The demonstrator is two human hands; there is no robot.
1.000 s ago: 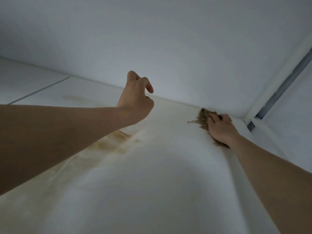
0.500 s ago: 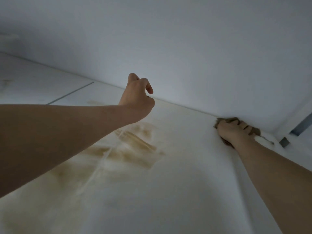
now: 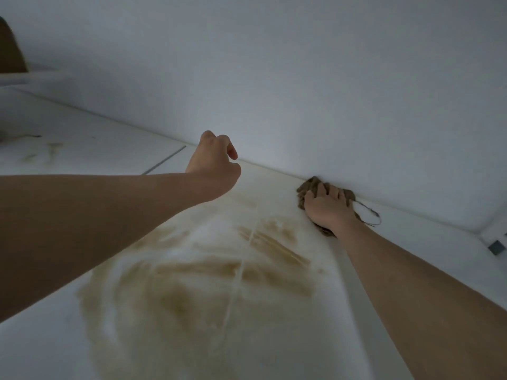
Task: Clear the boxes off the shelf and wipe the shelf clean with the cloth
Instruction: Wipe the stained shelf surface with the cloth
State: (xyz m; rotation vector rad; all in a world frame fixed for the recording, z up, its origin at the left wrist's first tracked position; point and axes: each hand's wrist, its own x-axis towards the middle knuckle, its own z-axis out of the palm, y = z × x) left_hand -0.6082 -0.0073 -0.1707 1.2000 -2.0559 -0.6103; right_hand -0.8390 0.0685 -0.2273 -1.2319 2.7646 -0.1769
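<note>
Clearly, the brown cloth (image 3: 308, 187) is pressed onto the white shelf (image 3: 274, 338) by the right hand (image 3: 326, 208), just at the line where the shelf meets the back wall (image 3: 301, 78). The fingers (image 3: 333, 192) of this hand are spread over the cloth and curled a little into it, so the cloth is held bunched under the palm. The left hand (image 3: 215, 165) is kept above the shelf with its fingers curled in, and nothing is held in it. The cloth is judged to be soft, light and limp; loose threads (image 3: 370, 215) hang from its edge, so it may fray or catch. It is best held as a bunch under a flat palm, not by one corner. Brown smears (image 3: 205, 283) are seen on the middle of the shelf, well apart from the cloth, so much wiping is probably left. A brown object (image 3: 9, 50), perhaps a box, is partly seen far left. No brand, label or writing can be read anywhere.
</note>
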